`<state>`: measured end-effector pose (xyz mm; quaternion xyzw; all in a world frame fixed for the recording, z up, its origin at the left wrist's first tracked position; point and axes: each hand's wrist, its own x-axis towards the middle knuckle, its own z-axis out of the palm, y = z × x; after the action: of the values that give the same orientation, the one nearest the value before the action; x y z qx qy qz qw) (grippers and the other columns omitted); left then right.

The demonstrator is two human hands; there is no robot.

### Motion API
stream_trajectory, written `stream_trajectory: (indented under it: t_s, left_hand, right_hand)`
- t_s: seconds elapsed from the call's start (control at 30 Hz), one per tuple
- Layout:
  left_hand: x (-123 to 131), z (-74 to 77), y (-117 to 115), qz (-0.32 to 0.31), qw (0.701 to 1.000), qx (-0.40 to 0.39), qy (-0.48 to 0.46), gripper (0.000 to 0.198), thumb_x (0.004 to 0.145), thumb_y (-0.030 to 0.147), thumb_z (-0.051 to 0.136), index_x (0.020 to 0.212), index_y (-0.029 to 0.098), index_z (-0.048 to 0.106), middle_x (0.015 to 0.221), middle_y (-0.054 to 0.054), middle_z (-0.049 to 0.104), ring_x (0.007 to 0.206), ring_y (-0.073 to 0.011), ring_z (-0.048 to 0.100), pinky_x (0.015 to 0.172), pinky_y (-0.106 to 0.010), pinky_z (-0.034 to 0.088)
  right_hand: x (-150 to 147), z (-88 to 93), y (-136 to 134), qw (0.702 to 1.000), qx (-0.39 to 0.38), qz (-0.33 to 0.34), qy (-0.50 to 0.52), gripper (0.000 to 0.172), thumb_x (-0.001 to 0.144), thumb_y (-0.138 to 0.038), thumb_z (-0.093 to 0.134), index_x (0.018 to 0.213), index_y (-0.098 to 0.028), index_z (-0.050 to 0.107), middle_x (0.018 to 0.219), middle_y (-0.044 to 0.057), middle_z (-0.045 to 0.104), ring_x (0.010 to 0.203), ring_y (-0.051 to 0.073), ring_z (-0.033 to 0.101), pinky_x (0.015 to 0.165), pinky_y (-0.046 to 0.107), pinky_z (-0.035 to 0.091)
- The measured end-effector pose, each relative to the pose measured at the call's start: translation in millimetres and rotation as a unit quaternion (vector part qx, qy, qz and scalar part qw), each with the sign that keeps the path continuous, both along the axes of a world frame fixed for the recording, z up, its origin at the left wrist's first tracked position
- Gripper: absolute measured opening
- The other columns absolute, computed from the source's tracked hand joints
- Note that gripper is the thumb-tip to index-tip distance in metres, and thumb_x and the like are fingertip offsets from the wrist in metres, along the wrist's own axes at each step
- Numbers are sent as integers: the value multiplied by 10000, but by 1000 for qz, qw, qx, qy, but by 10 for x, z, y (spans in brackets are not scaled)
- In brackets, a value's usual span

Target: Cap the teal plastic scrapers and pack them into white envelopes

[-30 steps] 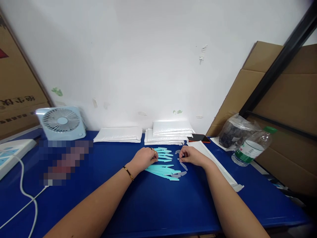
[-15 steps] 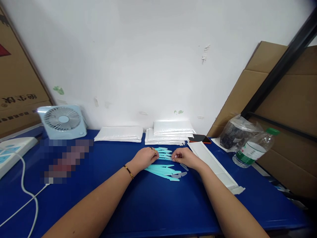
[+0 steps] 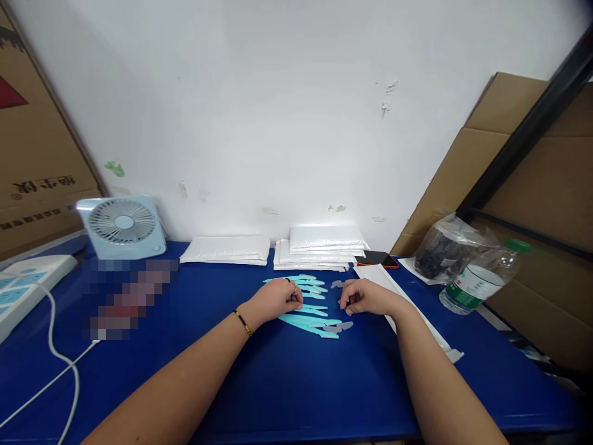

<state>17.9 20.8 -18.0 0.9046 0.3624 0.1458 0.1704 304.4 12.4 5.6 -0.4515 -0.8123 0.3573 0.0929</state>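
Several slim teal eyebrow razors lie fanned out on the blue table, with more teal razors in a row just behind them. My left hand, wearing a ring and bracelet, is closed over the razors, its thumb and fingertips pinching around a razor handle. To the right of the razor tips, my right hand is curled with its fingertips close together; anything between them is too small to make out. Clear blade covers rest by the front razors, and another small clear cover lies behind my right fingertips.
White padded mailers and a taller mailer stack stand along the wall. A long white mailer lies under my right forearm. Also around are a phone, a bottle, a bagged dark cup, a fan and a power strip.
My right hand has moved a little right, away from the razor tips. My left hand still lies over the razors. A clear cover now shows behind my right fingertips. The view has shifted slightly.
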Motion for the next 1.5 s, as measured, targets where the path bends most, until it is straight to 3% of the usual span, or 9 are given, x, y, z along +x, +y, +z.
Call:
stream_trajectory:
  t_s: [0.17, 0.27, 0.33, 0.5, 0.63, 0.8, 1.5]
  left_hand:
    - [7, -4, 30, 13, 998, 58, 17, 207, 851, 269, 475, 786, 194, 657, 830, -19, 670, 771, -149, 591, 673, -223, 397]
    - [-2, -3, 38, 24, 997, 76, 24, 218, 864, 283, 467, 779, 191, 645, 829, -16, 668, 751, -145, 592, 667, -227, 393]
    - [-10, -8, 44, 25, 996, 85, 25, 214, 866, 280, 470, 774, 191, 641, 826, -13, 666, 753, -143, 592, 670, -227, 391]
    - [-12, -35, 67, 25, 995, 93, 26, 211, 870, 280, 470, 769, 197, 635, 807, -1, 665, 752, -141, 593, 661, -226, 387]
    - [-3, -49, 79, 27, 995, 98, 23, 225, 877, 295, 463, 782, 193, 639, 829, -11, 669, 767, -145, 598, 688, -227, 397]
    - [2, -55, 88, 27, 994, 99, 26, 209, 873, 279, 465, 806, 197, 645, 831, -13, 666, 769, -148, 598, 693, -230, 407]
    - [-2, -54, 103, 33, 993, 109, 41, 201, 863, 228, 452, 776, 183, 627, 813, -20, 651, 758, -146, 588, 697, -234, 405]
  right_hand:
    - [-18, -72, 13, 993, -79, -52, 71, 267, 713, -297, 612, 943, -169, 660, 781, 44, 591, 638, 149, 593, 592, 272, 498]
    - [19, -85, 12, 992, -91, -61, 54, 258, 685, -296, 639, 903, -159, 652, 670, 23, 583, 585, 149, 588, 566, 268, 492]
    - [48, -98, 27, 993, -79, -82, 26, 245, 659, -302, 664, 860, -165, 643, 607, 1, 560, 538, 142, 569, 528, 255, 470]
    - [4, -148, 82, 996, 33, -82, 2, 188, 623, -311, 701, 730, -174, 632, 708, 7, 584, 600, 128, 564, 535, 219, 426]
    - [-165, -191, 86, 996, 27, -74, 32, 120, 728, -276, 589, 771, -168, 620, 630, 0, 580, 553, 119, 559, 506, 207, 427]
    - [-311, -215, 70, 994, 73, -79, 32, 113, 745, -250, 561, 780, -170, 633, 615, 0, 591, 530, 113, 567, 504, 202, 437]
    - [-393, -144, 16, 994, 36, -87, 51, 162, 742, -308, 586, 768, -154, 629, 582, 1, 570, 520, 113, 566, 499, 206, 462]
